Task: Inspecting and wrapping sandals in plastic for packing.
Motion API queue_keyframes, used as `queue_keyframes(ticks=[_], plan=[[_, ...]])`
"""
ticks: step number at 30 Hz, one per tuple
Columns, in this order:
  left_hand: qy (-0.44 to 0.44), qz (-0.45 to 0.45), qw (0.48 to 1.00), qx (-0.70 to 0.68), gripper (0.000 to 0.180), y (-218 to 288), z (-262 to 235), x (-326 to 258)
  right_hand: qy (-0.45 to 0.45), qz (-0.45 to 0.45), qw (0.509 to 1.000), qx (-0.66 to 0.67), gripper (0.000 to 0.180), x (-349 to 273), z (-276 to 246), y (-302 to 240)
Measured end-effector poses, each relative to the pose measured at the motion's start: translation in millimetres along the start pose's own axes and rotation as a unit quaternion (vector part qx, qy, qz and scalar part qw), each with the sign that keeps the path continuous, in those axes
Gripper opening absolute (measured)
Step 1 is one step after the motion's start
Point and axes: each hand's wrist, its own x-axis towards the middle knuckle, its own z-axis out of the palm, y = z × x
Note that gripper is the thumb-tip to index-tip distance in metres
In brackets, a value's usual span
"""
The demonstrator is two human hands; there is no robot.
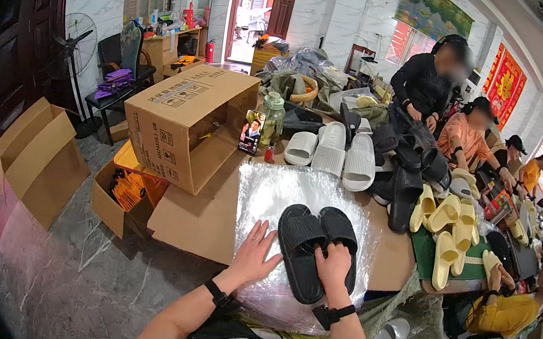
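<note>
A pair of black slide slippers (299, 230) with ribbed straps lies side by side on a stack of clear plastic bags (260, 192). My right hand (334, 265) grips the pair where the two slippers meet, its fingertips bent in at the strap openings. Flat on the bags, just left of the slippers, rests my left hand (251, 252), its fingers spread and nothing in it. Whether its thumb touches the nearer slipper's sole edge I cannot tell.
Behind the bags stand white slippers (330, 151), a propped phone (251, 132), a small red bottle (269, 153) and a green jar (271, 119). An open carton (193, 85) is at left. Black slippers (406, 193) and yellow slippers (446, 252) crowd the right, where several people work.
</note>
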Motion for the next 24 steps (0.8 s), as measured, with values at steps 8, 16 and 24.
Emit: queue_keyframes(ticks=[8,16,24], plan=[[0.024,-0.001,0.993,-0.113,0.053,-12,-6,0,0.014,0.01,0.999,0.028,0.033,0,1,1],[-0.044,0.133,0.988,-0.07,0.044,25,-48,11,0.025,0.015,0.999,0.016,0.033,0,6,4],[-0.112,0.079,0.987,-0.083,0.084,31,-24,-8,0.048,0.042,0.997,0.04,0.034,-2,1,7]])
